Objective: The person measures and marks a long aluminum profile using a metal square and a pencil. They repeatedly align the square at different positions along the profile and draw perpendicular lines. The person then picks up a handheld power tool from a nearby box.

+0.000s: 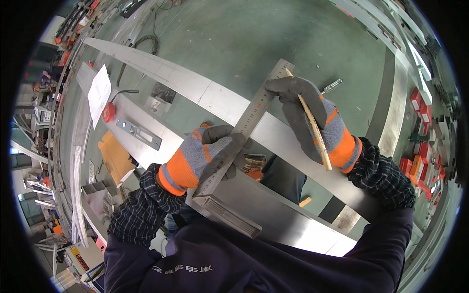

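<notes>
While my left hand [210, 152] clasps a try square [255, 113], my right hand [324, 119] pinches a pencil [314, 131]. Beneath: metal bar [220, 98].

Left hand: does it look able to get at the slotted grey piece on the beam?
Not directly, I'd say: the left hand grips the try square. With that released, likely yes: the slotted grey piece lies uncovered on the beam nearby.

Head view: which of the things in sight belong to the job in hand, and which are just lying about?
Part of the job, it appears:
- metal square, in the left hand
- pencil, in the right hand
- long metal beam, beneath the square

Just lying about, probably:
- small tool on the floor
- cardboard at left
- red boxes at right
</notes>
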A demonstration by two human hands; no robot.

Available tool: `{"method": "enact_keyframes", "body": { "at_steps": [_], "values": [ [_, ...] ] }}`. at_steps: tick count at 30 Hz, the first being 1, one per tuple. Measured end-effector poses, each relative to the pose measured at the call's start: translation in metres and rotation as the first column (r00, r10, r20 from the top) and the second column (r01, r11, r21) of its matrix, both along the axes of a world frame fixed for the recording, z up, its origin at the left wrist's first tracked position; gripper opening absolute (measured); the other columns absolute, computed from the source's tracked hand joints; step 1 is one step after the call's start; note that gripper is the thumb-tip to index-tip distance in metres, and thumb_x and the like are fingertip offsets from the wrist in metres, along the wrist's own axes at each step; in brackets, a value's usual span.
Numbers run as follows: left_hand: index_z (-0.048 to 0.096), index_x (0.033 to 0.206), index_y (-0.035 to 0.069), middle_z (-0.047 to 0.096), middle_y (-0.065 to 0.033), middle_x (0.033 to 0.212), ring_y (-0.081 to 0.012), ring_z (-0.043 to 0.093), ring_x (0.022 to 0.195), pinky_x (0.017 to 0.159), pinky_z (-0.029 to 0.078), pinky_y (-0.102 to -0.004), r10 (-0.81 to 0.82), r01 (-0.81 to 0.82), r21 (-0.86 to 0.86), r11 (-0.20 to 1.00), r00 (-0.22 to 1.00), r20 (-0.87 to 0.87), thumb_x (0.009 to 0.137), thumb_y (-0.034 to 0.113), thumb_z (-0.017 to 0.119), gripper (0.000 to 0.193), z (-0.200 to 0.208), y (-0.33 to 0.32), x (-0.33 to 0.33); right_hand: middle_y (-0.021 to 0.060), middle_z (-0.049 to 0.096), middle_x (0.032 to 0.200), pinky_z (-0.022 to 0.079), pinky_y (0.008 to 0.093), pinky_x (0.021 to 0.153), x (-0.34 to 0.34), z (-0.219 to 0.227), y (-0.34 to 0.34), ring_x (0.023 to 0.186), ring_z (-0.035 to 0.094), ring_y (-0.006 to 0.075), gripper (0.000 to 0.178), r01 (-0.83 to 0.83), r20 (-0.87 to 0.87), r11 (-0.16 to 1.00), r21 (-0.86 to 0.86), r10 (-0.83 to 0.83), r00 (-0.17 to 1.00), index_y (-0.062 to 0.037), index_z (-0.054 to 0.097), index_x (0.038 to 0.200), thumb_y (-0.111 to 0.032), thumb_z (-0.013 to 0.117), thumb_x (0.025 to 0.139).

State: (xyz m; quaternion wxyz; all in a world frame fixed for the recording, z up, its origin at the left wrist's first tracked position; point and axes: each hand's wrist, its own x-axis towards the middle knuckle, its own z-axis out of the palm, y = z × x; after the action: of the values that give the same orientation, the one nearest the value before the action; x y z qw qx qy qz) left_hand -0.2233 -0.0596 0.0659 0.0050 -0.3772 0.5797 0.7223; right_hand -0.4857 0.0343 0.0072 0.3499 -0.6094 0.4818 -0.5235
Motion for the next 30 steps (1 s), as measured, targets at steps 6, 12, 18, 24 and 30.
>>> {"method": "enact_keyframes", "body": {
  "at_steps": [6,12,18,24,30],
  "values": [
    [0.068,0.117,-0.008,0.069,-0.0068,0.077,-0.0124,0.064,0.065,0.061,0.052,-0.0265,0.026,-0.026,-0.003,1.000,1.000,0.011,0.111,0.036,0.056,0.046,0.0002,0.0021,0.0009,0.0083,0.065,0.111,0.054,0.0290,0.080,0.0002,0.0048,-0.0020,0.093,0.062,0.0151,0.038,-0.016,-0.036,1.000,-0.015,0.015,0.999,0.0000,0.055,0.138,-0.003,0.065,0.102],
    [0.068,0.117,-0.008,0.068,-0.0067,0.077,-0.0124,0.063,0.065,0.062,0.052,-0.0268,0.021,-0.020,-0.006,1.000,1.000,0.006,0.111,0.036,0.056,0.045,0.0004,0.0016,-0.0002,0.0099,0.065,0.114,0.055,0.0300,0.082,0.0011,0.0007,-0.0030,0.094,0.063,0.0168,0.038,-0.010,-0.038,0.998,-0.062,0.008,0.999,0.0007,0.055,0.139,-0.003,0.065,0.102],
    [0.066,0.116,-0.009,0.066,-0.0055,0.076,-0.0115,0.062,0.064,0.060,0.051,-0.0267,0.031,-0.031,-0.001,1.000,0.999,0.013,0.110,0.034,0.055,0.045,0.0037,0.0024,-0.0019,0.0119,0.066,0.116,0.055,0.0311,0.084,0.0017,0.0004,-0.0047,0.098,0.065,0.0190,0.038,-0.014,-0.065,0.994,-0.109,0.007,0.998,0.0013,0.055,0.139,-0.005,0.064,0.102],
    [0.066,0.116,-0.010,0.066,-0.0052,0.076,-0.0110,0.062,0.064,0.060,0.050,-0.0269,0.003,-0.003,-0.019,1.000,1.000,-0.001,0.110,0.032,0.055,0.043,0.0024,-0.0006,-0.0002,0.0133,0.066,0.127,0.053,0.0321,0.095,0.0022,0.0050,-0.0025,0.110,0.065,0.0199,0.039,-0.052,-0.049,0.997,-0.062,0.049,0.998,0.0002,0.054,0.142,0.000,0.054,0.103],
    [0.066,0.117,-0.008,0.067,-0.0058,0.079,-0.0109,0.062,0.064,0.060,0.051,-0.0273,0.026,-0.024,-0.043,0.999,0.999,0.035,0.109,0.033,0.057,0.043,0.0070,0.0013,-0.0011,0.0153,0.064,0.138,0.050,0.0348,0.105,-0.0014,-0.0026,-0.0019,0.123,0.064,0.0237,0.043,-0.079,-0.060,0.996,-0.051,0.076,0.995,0.0005,0.050,0.146,0.004,0.050,0.103]
  ]
}}
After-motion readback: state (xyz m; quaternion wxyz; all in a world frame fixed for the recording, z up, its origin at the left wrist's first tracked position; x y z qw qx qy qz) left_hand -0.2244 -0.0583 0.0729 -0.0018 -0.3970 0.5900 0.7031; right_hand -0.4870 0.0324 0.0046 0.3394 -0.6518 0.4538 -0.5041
